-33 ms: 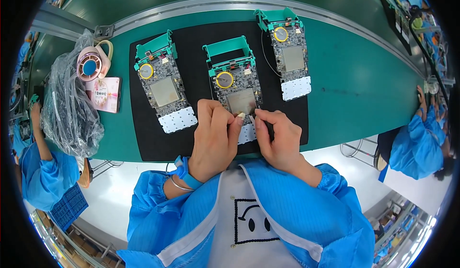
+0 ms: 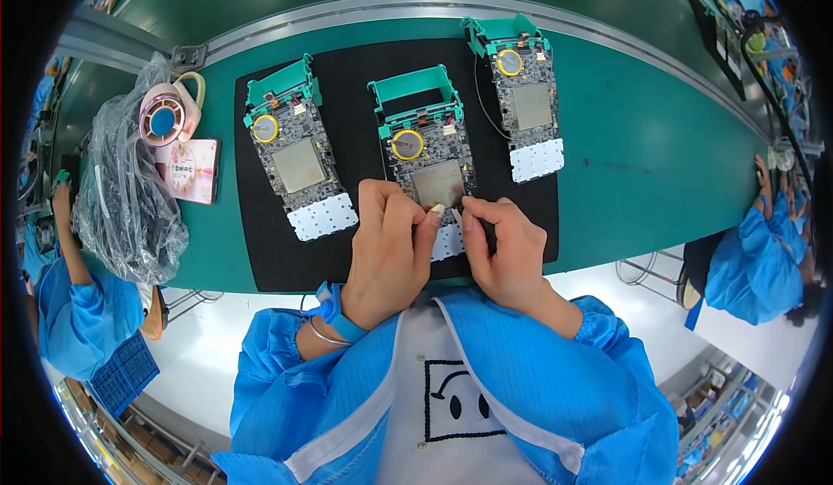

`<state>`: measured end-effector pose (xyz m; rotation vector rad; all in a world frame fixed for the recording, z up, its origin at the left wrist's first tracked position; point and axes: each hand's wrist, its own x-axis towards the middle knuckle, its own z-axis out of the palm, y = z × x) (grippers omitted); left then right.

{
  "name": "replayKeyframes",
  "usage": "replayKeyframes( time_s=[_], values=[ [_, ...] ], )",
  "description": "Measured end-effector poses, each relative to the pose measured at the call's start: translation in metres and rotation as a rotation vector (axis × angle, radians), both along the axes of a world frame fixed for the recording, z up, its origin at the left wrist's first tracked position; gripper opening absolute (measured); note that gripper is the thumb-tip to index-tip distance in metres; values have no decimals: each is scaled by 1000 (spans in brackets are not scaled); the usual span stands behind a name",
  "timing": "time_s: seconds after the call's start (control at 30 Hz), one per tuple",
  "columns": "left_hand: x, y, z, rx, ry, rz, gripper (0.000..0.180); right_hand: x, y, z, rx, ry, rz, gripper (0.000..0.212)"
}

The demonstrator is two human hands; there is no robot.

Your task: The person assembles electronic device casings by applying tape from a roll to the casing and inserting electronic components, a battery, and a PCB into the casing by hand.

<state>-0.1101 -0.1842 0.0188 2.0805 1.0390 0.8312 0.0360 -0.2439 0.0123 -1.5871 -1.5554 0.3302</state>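
Over the lower part of the middle circuit board (image 2: 436, 175) both my hands work close together. My left hand (image 2: 388, 246) is closed in a pinch, and a small pale piece (image 2: 437, 210) shows at its fingertips. Thumb and index finger of my right hand (image 2: 506, 246) are drawn together at the board's edge; whatever lies between them is too small to name. A teal plastic frame (image 2: 416, 83) sits at the board's top, above a yellow-rimmed coin cell (image 2: 406, 145). My fingers partly cover the white perforated plate (image 2: 447, 243) at its lower end.
Similar boards lie left (image 2: 300, 166) and right (image 2: 532, 106) on the black mat (image 2: 351, 77). A crumpled clear plastic bag (image 2: 130, 199), a pink handheld fan (image 2: 167, 114) and a pink box (image 2: 193, 171) occupy the bench's left. People in blue sit on both sides.
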Motion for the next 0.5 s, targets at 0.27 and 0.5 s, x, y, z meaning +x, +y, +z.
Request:
replayKeyframes(
  time_s=[0.27,0.5],
  values=[
    [1,2,1,-23,-6,-2,15,-1,1,2,-14,107,-7,19],
    [1,2,0,-22,-26,-4,15,-1,1,-2,-12,91,9,17]
  ],
)
